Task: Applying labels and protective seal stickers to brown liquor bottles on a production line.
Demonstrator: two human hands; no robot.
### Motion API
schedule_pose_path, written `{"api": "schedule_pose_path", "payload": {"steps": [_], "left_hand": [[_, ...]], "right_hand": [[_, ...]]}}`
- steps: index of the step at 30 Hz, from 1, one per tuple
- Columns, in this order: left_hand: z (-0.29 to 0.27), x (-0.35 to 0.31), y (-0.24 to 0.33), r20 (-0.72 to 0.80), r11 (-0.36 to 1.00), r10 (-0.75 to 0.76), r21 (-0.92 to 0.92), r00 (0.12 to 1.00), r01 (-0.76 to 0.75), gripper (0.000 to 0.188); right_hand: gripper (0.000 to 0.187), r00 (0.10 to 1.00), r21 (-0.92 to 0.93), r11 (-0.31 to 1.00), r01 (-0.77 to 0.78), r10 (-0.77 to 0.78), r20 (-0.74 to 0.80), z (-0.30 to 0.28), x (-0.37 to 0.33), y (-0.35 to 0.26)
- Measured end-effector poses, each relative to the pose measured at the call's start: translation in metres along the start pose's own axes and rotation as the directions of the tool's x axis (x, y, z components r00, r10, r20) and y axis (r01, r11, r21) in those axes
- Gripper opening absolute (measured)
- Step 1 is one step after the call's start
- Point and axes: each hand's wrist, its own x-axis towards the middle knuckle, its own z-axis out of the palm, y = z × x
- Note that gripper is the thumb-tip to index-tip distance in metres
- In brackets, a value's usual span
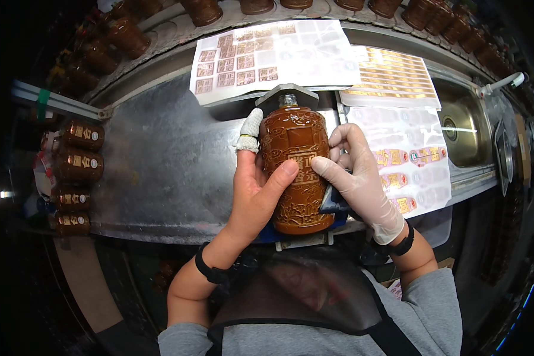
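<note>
A brown glazed bottle (296,199) with raised patterns and a short clear neck lies before me, neck pointing away. On its front is a square gold-toned label (304,169). My left hand (256,184) wraps the bottle's left side, thumb tip on the label's left edge. A white cloth finger cover sits on a left finger. My right hand (362,178), in a thin whitish glove, holds the right side with curled fingers, its thumb at the label's right edge. A grey angular holder (305,98) stands behind the neck. Dark blue material (336,203) shows beneath the bottle.
Sticker sheets (320,56) lie beyond the bottle, with a gold-striped sheet (397,74) and a sheet of colourful labels (421,127) at right. A metal sink (466,142) is farther right. Several brown bottles (82,166) line the left; more jars (127,37) stand along the curved far track.
</note>
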Motion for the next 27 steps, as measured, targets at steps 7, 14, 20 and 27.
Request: {"api": "schedule_pose_path", "payload": {"steps": [7, 14, 20, 27], "left_hand": [[-0.001, 0.000, -0.001, -0.007, 1.000, -0.013, -0.004, 1.000, 0.013, 0.084], [-0.010, -0.004, 0.005, 0.067, 1.000, -0.003, -0.010, 0.998, 0.004, 0.087], [-0.014, -0.007, 0.002, 0.068, 0.999, 0.027, -0.029, 0.997, -0.025, 0.088], [-0.013, -0.008, -0.003, 0.056, 0.999, 0.032, -0.020, 0.998, -0.031, 0.086]], "right_hand": [[0.017, 0.992, 0.069, 0.991, -0.113, 0.117, -0.055, -0.023, 0.010, 0.001], [0.035, 0.985, 0.387, 0.916, -0.105, 0.148, -0.084, -0.030, -0.009, -0.017], [0.031, 0.990, -0.202, 0.975, 0.094, -0.114, -0.087, 0.016, -0.027, -0.048], [0.029, 0.947, -0.372, 0.912, 0.174, -0.259, -0.192, -0.005, -0.015, -0.038]]}}
